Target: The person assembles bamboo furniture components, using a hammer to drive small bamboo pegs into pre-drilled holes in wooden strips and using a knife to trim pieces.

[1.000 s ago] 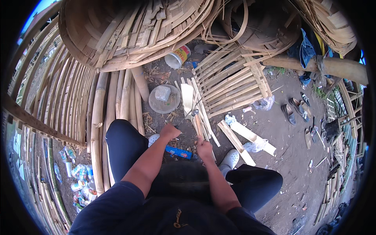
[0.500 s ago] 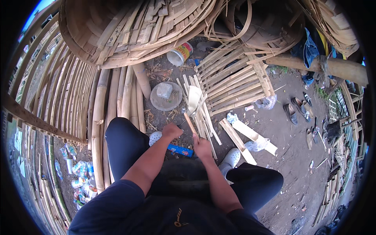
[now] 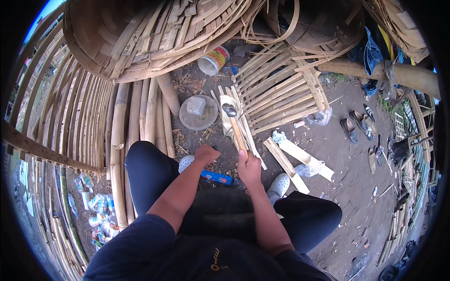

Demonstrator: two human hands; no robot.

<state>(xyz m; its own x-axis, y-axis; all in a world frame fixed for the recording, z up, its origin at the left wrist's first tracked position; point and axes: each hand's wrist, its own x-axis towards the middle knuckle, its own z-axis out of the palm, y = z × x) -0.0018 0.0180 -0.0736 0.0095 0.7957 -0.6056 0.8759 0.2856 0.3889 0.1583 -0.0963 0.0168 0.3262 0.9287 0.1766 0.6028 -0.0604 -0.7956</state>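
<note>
A hammer point(image 3: 238, 133) with a wooden handle and dark metal head is gripped in my right hand point(image 3: 249, 167), its head pointing away from me above pale split bamboo pieces point(image 3: 241, 122). My left hand point(image 3: 206, 154) is closed in a fist to the left of it; something thin and dark shows beside it, but what the fingers hold is hidden. Beyond my left hand stands a round grey base point(image 3: 205, 122) with a pale block point(image 3: 196, 106) on it. A blue packet point(image 3: 216, 177) lies between my feet.
Woven bamboo baskets point(image 3: 154, 42) hang over the far side. A slatted bamboo panel point(image 3: 276, 93) lies ahead right, with split bamboo lengths point(image 3: 300, 157) nearer. Bamboo poles point(image 3: 119, 140) and a railing point(image 3: 56, 154) stand left. Shoes point(image 3: 349, 130) and a tub point(image 3: 211, 63) are farther off.
My right hand has moved slightly right and nearer to me. The hammer has swung up, and its head now shows clearly. My left hand has hardly moved.
</note>
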